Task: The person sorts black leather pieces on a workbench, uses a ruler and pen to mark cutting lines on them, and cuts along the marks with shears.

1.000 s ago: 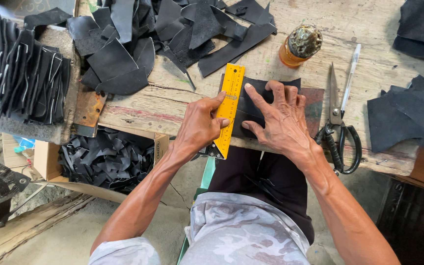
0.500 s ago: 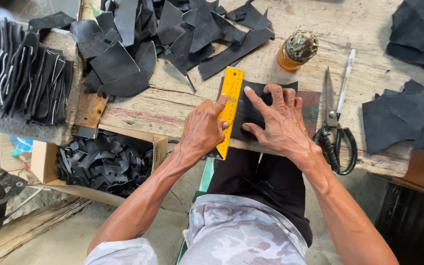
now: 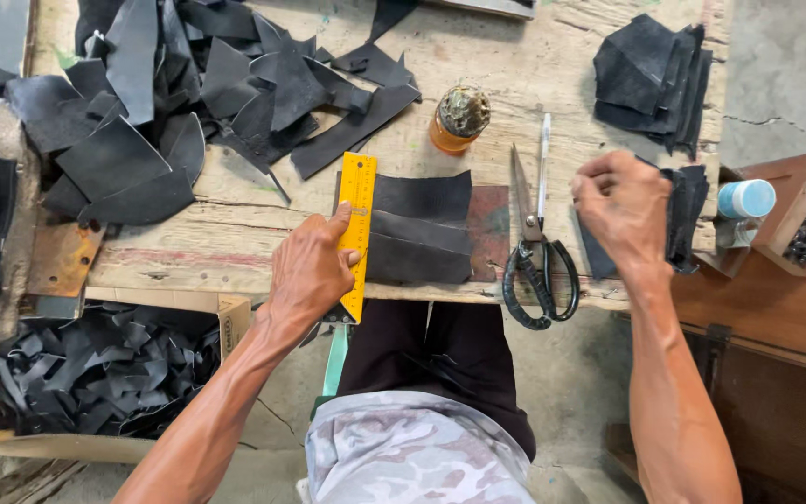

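Ruler [image 3: 356, 233], yellow, lies along the left edge of your black leather pieces [image 3: 419, 229] at the near bench edge, pinned flat under your left hand [image 3: 312, 271], fingers spread and pressing. Right hand [image 3: 622, 205], curled into a loose fist, grasps nothing I can see, beside the scissors [image 3: 535, 252] and pen [image 3: 543, 163]. Stacked cut pieces [image 3: 650, 70] sit further back; no cut shows across the measured leather yet.

Worn wooden bench [image 3: 552, 65] carrying black leather scraps [image 3: 188, 103], yellow ruler [image 3: 356, 233], scissors [image 3: 534, 252], pen [image 3: 544, 163], small jar [image 3: 459, 119]
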